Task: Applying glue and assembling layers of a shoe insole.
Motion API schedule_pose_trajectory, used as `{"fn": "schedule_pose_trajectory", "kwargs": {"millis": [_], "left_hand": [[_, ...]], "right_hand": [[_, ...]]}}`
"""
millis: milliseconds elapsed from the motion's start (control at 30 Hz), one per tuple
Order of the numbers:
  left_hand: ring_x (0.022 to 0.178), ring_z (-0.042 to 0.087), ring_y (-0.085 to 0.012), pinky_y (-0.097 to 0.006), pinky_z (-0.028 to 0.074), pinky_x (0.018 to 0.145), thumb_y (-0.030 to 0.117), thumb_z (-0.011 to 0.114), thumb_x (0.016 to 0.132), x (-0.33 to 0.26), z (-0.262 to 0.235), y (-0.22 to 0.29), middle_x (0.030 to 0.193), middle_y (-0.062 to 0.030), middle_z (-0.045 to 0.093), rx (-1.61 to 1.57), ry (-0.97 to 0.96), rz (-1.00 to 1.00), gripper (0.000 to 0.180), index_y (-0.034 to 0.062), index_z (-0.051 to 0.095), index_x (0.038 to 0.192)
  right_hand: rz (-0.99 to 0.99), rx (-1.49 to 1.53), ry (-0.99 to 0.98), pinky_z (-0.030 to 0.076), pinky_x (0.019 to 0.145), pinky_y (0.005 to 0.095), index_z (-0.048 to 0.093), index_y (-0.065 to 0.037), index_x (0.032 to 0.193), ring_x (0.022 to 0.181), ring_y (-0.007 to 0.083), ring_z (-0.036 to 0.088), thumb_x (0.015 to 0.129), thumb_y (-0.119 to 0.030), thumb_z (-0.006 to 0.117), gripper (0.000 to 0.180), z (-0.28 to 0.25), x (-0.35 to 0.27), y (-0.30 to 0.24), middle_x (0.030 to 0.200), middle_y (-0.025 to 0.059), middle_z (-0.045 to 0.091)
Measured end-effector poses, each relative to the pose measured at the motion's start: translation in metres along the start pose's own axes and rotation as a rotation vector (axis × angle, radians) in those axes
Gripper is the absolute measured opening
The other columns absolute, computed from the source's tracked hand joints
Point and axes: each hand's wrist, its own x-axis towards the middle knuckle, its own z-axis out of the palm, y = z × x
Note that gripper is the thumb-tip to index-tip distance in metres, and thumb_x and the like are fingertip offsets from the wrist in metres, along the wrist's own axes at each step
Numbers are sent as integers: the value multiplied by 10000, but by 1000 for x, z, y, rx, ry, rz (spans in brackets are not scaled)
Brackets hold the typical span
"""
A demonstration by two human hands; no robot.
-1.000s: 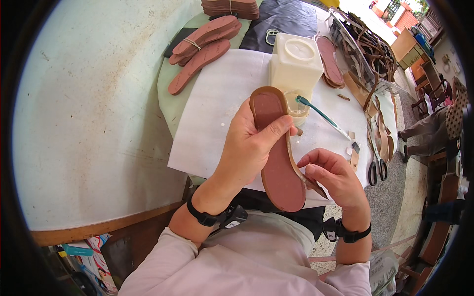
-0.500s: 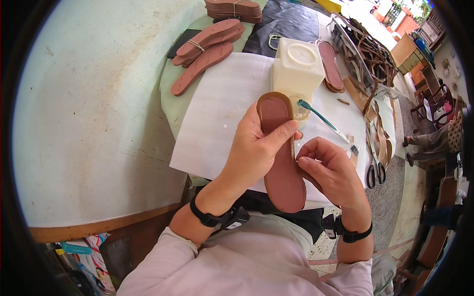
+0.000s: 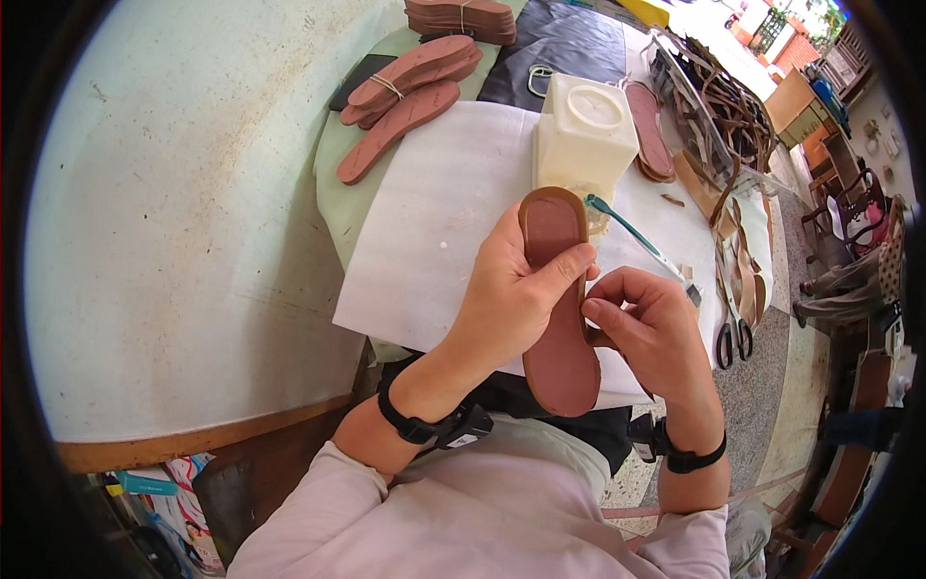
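My left hand (image 3: 511,299) grips a reddish-brown sandal sole (image 3: 559,357) from the left, thumb across its face, holding it lengthwise above a white sheet (image 3: 434,222). My right hand (image 3: 651,333) is curled against the sole's right edge, fingers pinched there on something small and dark that I cannot make out. Just beyond the sole's far end stand a cream square plastic jar (image 3: 584,135) and a teal-handled brush (image 3: 637,236) lying on the sheet.
Loose and banded brown soles (image 3: 410,87) lie at the back left, another stack (image 3: 461,14) farther back. A clear tray of brown straps (image 3: 719,106) and black-handled scissors (image 3: 730,328) sit on the right. A pale wall surface fills the left.
My right hand has moved in from beside the sole until it touches the sole's right edge. The sole has shifted slightly toward the jar.
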Motion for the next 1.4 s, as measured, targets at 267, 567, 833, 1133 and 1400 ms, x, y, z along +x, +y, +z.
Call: {"fn": "schedule_pose_trajectory", "kwargs": {"millis": [267, 567, 833, 1133, 1400], "left_hand": [[892, 669, -128, -277, 546, 815, 26, 661, 976, -1, 6, 1, 1027, -61, 674, 42, 41, -1, 342, -14, 529, 1290], [892, 668, -134, -281, 546, 834, 5, 659, 971, 2, 5, -1, 1037, -68, 676, 6, 41, 35, 363, -24, 522, 1306], [886, 685, -136, -289, 556, 792, 45, 746, 908, -1, -1, 6, 1017, -65, 687, 298, -87, 22, 341, -3, 562, 1191], [954, 653, -107, -288, 540, 861, 11, 728, 914, -1, -5, 13, 1098, -61, 684, 205, -25, -5, 384, -14, 566, 1262], [949, 689, -146, -308, 553, 858, -21, 719, 912, -2, -5, 18, 1070, -75, 690, 41, 46, -50, 416, -22, 554, 1294]], "right_hand": [[-53, -186, 61, 535, 612, 241, 718, 56, 891, 669, 81, 644, 900, -38, 736, 96, -1, -3, 0, 748, 47, 706], [-63, -369, 24, 493, 584, 247, 734, 61, 880, 652, 69, 607, 863, -59, 770, 127, -6, -10, -3, 719, 54, 704], [-175, -286, 75, 490, 604, 241, 733, 54, 891, 675, 63, 603, 878, -56, 758, 114, -8, -5, 2, 736, 47, 704], [-28, -46, -62, 453, 625, 209, 654, 33, 1093, 698, 38, 546, 968, -107, 702, 194, -21, -6, 7, 795, -18, 629], [9, 149, -46, 366, 533, 186, 647, 2, 1093, 633, 30, 495, 1028, -179, 626, 194, -28, -13, 18, 767, -23, 595]]}}
